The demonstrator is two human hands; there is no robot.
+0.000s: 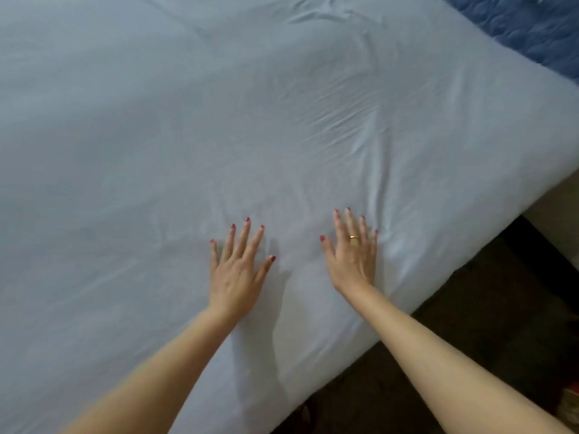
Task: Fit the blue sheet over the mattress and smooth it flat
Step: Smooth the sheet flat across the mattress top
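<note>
The pale blue sheet (188, 136) covers the whole mattress top and wraps over its near edge. Both palms press flat on it close to that edge. My left hand (236, 274) lies with fingers spread, holding nothing. My right hand (354, 258), with a gold ring, rests a hand's width to the right, fingers also apart. Wrinkles fan out from above my right hand toward the upper middle of the sheet (344, 120). The mattress itself is hidden under the cloth.
The bed's edge runs diagonally from bottom middle to the right side. Dark floor (470, 324) lies beyond it at the lower right. A darker blue quilted cloth (532, 29) shows in the top right corner.
</note>
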